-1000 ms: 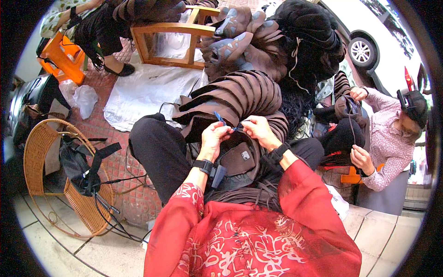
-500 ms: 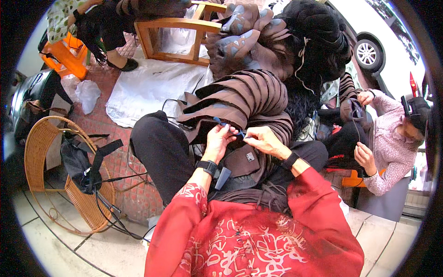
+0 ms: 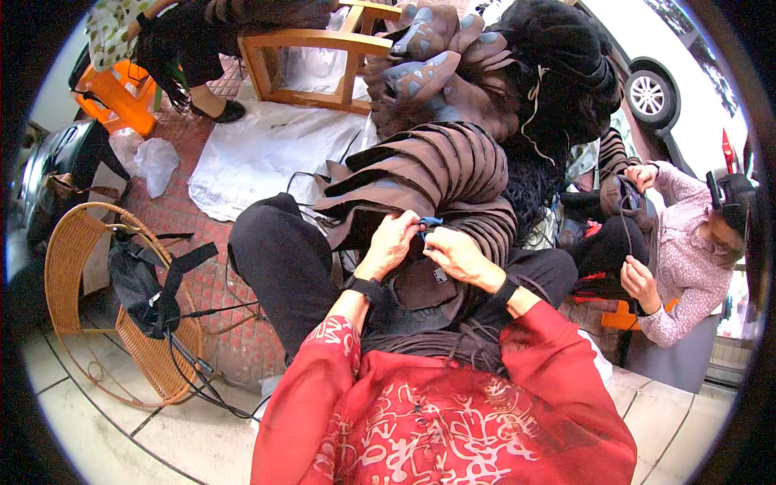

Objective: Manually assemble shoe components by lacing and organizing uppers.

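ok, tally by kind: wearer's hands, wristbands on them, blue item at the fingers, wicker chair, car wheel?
Hands, left hand and right hand: 2
Dark wristbands: 2
Blue item: 1
Wicker chair: 1
Car wheel: 1
Total: 7

Red top (image 3: pixel 485 412) across lower middle of frame, chest covered in pale curling pattern (image 3: pixel 416 440) (same pale motif near left cuff (image 3: pixel 334 331)); right sleeve (image 3: pixel 550 356) plainer. Black left wristband (image 3: pixel 366 289), dark right wristband (image 3: pixel 507 292); black trousers (image 3: pixel 283 259), frame centre
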Tool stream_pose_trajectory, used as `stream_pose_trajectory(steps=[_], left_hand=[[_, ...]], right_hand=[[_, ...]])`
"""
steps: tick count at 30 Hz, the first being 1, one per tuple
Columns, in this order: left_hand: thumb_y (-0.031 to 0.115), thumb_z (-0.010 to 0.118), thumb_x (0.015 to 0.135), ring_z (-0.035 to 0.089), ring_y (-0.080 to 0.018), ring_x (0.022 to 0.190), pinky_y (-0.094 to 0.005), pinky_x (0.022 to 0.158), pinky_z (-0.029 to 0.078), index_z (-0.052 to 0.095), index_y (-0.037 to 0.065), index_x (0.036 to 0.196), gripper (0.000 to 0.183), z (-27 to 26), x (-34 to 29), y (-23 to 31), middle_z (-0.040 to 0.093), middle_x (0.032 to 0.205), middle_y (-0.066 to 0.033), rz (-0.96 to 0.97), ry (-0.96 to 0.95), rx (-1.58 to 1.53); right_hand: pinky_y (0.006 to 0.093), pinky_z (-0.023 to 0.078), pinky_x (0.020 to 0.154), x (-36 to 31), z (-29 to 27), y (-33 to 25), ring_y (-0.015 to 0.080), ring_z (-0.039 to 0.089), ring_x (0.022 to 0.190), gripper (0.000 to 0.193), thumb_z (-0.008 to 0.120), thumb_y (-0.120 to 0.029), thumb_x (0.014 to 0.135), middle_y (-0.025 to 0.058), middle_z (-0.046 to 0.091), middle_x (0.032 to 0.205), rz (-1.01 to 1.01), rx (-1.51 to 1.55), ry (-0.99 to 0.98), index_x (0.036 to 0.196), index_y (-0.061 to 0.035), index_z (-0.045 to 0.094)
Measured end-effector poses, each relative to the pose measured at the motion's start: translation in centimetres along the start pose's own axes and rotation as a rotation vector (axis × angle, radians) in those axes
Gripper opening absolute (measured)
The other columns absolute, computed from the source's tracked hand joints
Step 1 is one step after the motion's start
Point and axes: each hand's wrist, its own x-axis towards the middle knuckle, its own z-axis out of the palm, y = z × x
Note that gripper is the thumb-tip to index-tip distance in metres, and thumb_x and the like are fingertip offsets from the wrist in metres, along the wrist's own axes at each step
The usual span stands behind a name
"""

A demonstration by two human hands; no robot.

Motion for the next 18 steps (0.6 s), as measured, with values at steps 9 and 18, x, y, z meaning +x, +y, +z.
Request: stream_pose_trajectory(steps=[9,18], left_hand=[[0.013,0.049,0.083,0.053,-0.0291,0.071,-0.0374,0.063,0.042,0.048,0.009,0.089,0.007,-0.7,-0.1,-0.2,0.06,0.077,-0.009,-0.034,-0.072,0.201],[0.014,0.045,0.085,0.053,-0.0374,0.066,-0.0414,0.058,0.041,0.044,0.007,0.092,0.01,-0.9,0.3,-0.8,0.053,0.069,-0.0188,-0.053,-0.162,0.131]], right_hand=[[0.0414,0.041,0.056,-0.2,2.4,-0.7,0.0311,0.05,0.061,0.012,0.047,-0.01,0.077,0.0151,0.046,0.071,0.038,-0.293,-0.033,0.086,-0.008,0.053],[0.0329,0.041,0.056,0.5,4.2,2.3,0.0242,0.05,0.065,0.007,0.05,-0.013,0.078,0.0119,0.048,0.069,0.044,-0.222,-0.144,0.079,-0.0062,0.047]])
